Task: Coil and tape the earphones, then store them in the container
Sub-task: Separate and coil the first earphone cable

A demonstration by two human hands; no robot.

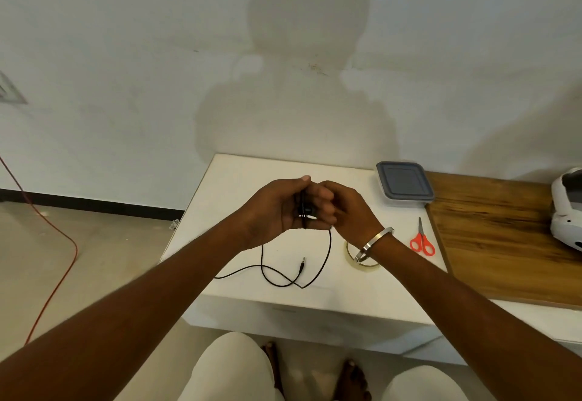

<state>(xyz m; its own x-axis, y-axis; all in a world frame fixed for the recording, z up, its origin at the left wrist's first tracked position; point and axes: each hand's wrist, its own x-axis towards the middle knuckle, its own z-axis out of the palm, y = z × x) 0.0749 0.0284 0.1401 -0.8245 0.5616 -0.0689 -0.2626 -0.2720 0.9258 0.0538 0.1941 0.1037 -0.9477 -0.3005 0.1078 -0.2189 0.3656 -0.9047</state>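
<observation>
Above the white table [239, 180], my left hand [274, 208] and my right hand [343, 208] meet, both curled round the upper end of the black earphones [329, 252]. The earbud end sits in my left palm. The rest of the cable hangs from my hands and loops on the table, and its plug lies free near the front. A roll of clear tape [349, 251] lies on the table, partly hidden under my right wrist. The container [404, 183], clear with a grey lid on, stands at the table's back right corner.
Red-handled scissors [422, 243] lie right of the tape, by a wooden board [504, 237]. A white device [567, 208] rests on the board at the far right. An orange cord [53, 287] runs over the floor on the left. My knees and feet are below the table's front edge.
</observation>
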